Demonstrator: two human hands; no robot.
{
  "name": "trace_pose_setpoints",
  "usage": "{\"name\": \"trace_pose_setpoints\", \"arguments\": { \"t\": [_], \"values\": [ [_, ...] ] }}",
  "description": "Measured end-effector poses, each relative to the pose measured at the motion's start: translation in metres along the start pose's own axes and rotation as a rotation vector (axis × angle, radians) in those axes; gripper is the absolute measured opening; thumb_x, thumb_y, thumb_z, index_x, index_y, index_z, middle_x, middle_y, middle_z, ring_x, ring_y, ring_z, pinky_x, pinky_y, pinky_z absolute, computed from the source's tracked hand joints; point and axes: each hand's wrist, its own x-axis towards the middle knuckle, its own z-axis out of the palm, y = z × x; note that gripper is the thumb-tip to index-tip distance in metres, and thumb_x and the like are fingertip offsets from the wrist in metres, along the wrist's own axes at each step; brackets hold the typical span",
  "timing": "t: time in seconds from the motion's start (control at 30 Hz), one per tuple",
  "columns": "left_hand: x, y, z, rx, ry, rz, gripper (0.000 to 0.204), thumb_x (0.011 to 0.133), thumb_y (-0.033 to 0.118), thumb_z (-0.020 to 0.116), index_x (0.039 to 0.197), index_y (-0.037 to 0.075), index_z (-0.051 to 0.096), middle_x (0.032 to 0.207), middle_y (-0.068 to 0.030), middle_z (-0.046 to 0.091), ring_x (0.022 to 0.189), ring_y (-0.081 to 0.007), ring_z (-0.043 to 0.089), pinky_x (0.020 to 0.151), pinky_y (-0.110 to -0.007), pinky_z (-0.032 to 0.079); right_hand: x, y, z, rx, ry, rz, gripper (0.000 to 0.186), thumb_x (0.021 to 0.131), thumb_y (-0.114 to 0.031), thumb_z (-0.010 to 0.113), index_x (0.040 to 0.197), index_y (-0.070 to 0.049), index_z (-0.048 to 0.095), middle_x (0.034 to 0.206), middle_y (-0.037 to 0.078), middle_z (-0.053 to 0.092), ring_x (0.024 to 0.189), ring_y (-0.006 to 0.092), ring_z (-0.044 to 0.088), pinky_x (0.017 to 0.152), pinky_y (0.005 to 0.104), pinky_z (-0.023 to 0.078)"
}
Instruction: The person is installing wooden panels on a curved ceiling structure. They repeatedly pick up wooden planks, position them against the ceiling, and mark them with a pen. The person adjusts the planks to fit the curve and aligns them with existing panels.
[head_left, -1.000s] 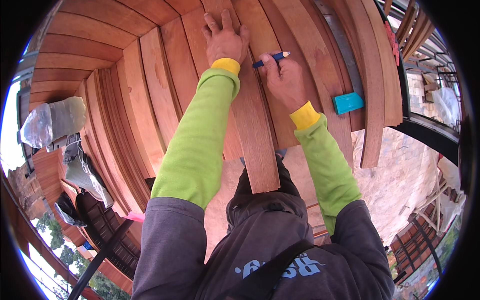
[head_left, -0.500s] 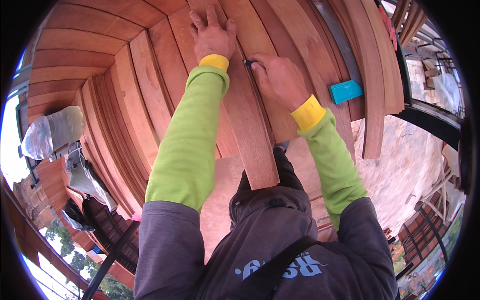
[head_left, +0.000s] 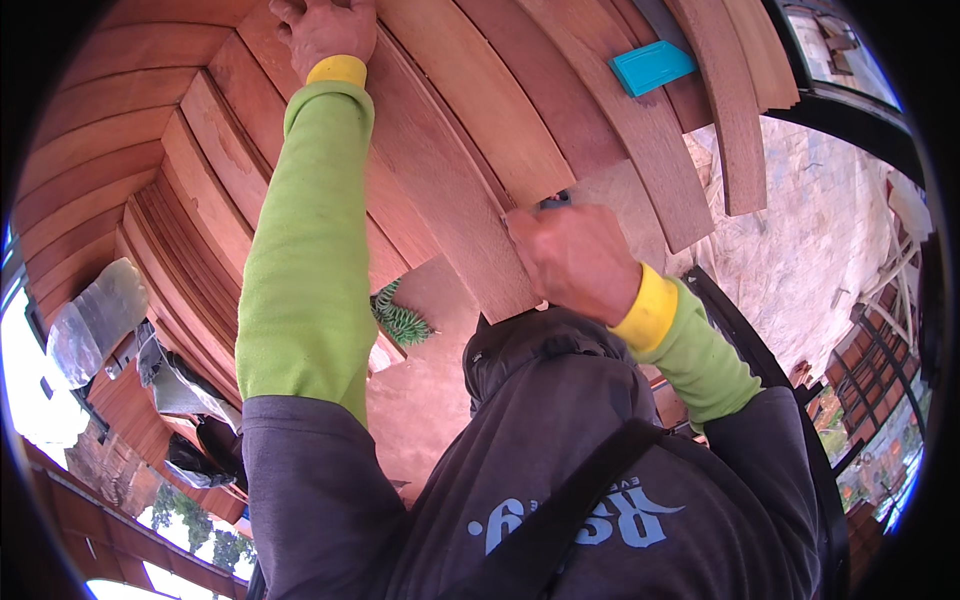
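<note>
A long reddish-brown plank [head_left: 440,185] runs from the far edge toward my body, its near end jutting out past the boards beneath. My left hand [head_left: 325,38] lies on the far part of this plank, fingers apart and partly cut off by the top of the view. Beside the plank's right edge, close to its near end, is my right hand [head_left: 575,258], its fingers curled into a fist. The dark pencil seen in it half a second ago is now hidden by the hand.
More wooden boards [head_left: 500,95] lie side by side under and around the plank. A teal plastic block [head_left: 652,68] rests on boards at the right. A green coiled hose [head_left: 402,320] shows below, left of the plank's end. Clear plastic [head_left: 98,320] hangs at the left.
My right hand has slid along the plank's right edge toward my body, from mid-plank to near its end. My left hand stays on the plank, while the view has shifted.
</note>
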Motion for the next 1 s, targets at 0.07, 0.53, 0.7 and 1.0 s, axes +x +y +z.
{"name": "trace_pose_setpoints", "arguments": {
  "t": [0.07,0.53,0.7,1.0],
  "values": [
    [0.004,-0.003,0.000,0.003,0.002,0.010,0.071,0.083,0.046,0.054,0.142,0.015,0.031,0.146,-0.0239,0.027,0.129,-0.0467,0.033,0.104,-0.048,0.036,-0.082,-0.005,0.011,0.055,-0.274,0.055,0.012,0.067,-0.006,0.059,0.079,-0.003,0.058,0.062,0.017,0.060,0.061,0.0350,0.063,0.054,0.0430,0.049],
    [0.003,0.008,-0.016,-0.030,-0.111,-0.025,0.074,0.081,0.042,0.051,0.146,0.021,0.022,0.151,-0.0200,0.013,0.132,-0.0438,0.029,0.099,-0.051,0.041,-0.040,0.004,0.020,0.258,0.485,0.011,0.015,0.082,-0.012,0.058,0.095,-0.006,0.058,0.070,0.014,0.061,0.064,0.0337,0.061,0.053,0.0440,0.047],
    [-0.001,0.008,-0.016,-0.053,-0.057,0.012,0.076,0.080,0.048,0.053,0.146,0.023,0.026,0.144,-0.0247,0.025,0.123,-0.0479,0.041,0.100,-0.050,0.040,-0.010,0.008,0.025,0.142,0.395,0.060,0.012,0.080,-0.012,0.062,0.090,-0.006,0.063,0.075,0.013,0.064,0.066,0.0329,0.062,0.056,0.0414,0.049],
    [0.013,-0.009,0.000,0.025,-0.036,0.025,0.076,0.079,0.050,0.054,0.145,0.022,0.028,0.145,-0.0258,0.023,0.124,-0.0484,0.040,0.100,-0.051,0.039,-0.009,-0.008,0.003,-0.009,0.128,-0.045,0.010,0.068,-0.009,0.058,0.073,0.000,0.057,0.067,0.018,0.062,0.066,0.0347,0.065,0.055,0.0443,0.051]
  ]
}}
